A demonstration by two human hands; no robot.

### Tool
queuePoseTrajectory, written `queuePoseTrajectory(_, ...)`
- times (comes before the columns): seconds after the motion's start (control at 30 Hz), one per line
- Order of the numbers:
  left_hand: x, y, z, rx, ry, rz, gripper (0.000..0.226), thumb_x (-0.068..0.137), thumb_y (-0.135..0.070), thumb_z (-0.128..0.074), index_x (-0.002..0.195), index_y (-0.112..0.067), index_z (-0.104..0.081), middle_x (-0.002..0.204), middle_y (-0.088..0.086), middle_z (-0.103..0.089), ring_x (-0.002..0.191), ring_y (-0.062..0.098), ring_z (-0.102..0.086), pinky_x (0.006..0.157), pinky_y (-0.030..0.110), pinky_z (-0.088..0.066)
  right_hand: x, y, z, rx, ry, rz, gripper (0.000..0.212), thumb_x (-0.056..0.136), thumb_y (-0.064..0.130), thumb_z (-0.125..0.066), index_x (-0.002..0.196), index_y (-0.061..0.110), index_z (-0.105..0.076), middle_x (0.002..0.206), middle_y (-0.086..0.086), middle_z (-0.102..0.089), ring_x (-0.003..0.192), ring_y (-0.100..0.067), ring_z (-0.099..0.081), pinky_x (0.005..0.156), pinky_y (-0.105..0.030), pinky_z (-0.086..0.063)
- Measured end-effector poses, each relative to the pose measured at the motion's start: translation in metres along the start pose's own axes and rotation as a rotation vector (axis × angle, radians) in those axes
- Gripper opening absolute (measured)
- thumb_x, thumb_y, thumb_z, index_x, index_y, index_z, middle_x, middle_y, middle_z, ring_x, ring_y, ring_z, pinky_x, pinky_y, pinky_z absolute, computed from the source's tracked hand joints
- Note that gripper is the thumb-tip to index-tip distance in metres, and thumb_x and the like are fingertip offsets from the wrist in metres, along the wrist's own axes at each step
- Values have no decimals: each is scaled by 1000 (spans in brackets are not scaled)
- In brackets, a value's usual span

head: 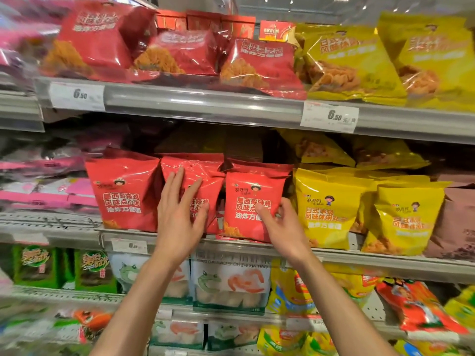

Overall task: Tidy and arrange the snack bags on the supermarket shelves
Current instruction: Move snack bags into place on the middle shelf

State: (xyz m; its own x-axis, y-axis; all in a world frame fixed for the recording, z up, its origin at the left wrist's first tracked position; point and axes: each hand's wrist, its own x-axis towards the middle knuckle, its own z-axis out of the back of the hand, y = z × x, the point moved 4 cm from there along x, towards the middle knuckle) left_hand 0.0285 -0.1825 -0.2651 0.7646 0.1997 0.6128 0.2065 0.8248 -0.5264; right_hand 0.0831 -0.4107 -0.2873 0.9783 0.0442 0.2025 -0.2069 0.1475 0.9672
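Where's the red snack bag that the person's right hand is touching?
The red bag stands at the front of the middle shelf, centre of the head view. Another red bag, under the left hand, is on its left, a yellow bag on its right.

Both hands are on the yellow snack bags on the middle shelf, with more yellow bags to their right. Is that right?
Not quite. The head view shows the left hand flat on the middle red bag and the right hand gripping the right red bag on the middle shelf. The yellow bags do sit to their right.
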Motion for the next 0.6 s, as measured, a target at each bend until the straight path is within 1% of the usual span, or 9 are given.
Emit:
queuePoseTrajectory(0.07,-1,0,-2,-23,2,1,58,99,-40,-53,152,-18,-50,172,5,-17,160,22,-6,126,42,-10,-2,1,-2,0,-2,-2,39,97,42,-68,129,29,-52,113,21,-66,91,17,-66,62,-8,-53)
queuePoseTrajectory(0.17,-2,-2,-2,-36,-10,-3,56,100,-36,-56,152,-16,-50,172,6,-16,160,23,-5,127,44,-10,-6,2,-5,0,2,-2,41,97,43,-67,132,29,-49,111,22,-65,89,19,-66,62,-7,-53)
queuePoseTrajectory(0.3,-4,-4,8,-7,-79,-39,51,99,-19,-67,148,-13,-54,168,10,-27,157,31,-15,126,51,-18,-11,5,-2,5,13,-46,43,95,47,-68,130,31,-51,116,16,-67,98,5,-69,68,-10,-56)
queuePoseTrajectory(0.4,-8,-8,19,-5,-125,-75,50,97,-17,-68,145,-10,-57,163,11,-37,152,33,-25,125,51,-23,-17,8,5,21,4,-43,48,93,40,-73,133,25,-51,119,11,-68,105,1,-68,75,-10,-56)
queuePoseTrajectory(0.5,-14,-13,32,-63,-162,-65,47,94,-21,-64,139,-8,-61,154,9,-48,145,30,-37,121,43,-28,-27,9,15,49,-30,-41,43,93,30,-75,130,24,-53,119,10,-67,103,2,-68,79,-12,-56)
queuePoseTrajectory(0.6,-23,-15,42,-159,-174,-31,38,97,-19,-67,134,-10,-63,140,4,-56,134,20,-47,115,28,-32,-40,9,26,81,-86,-35,38,94,23,-75,128,17,-59,119,4,-69,104,-1,-69,84,-15,-55)
